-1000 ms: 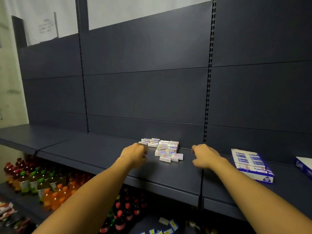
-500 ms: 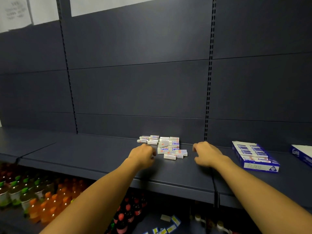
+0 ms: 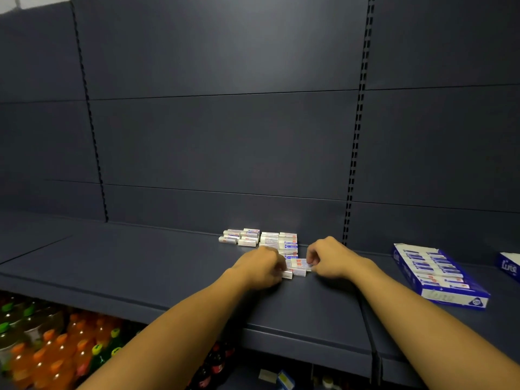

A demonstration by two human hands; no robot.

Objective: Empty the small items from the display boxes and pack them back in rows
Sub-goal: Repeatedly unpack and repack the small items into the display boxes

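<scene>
Gathering loose small boxes at frame centre, left hand and right hand pinch a few; display box, right, already looks packed.

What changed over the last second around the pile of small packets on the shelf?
Both hands closed in on the near end of the packet pile: the left hand and right hand now pinch the front packets between them. The rest of the pile, the blue display box and the shelf are as before.
</scene>
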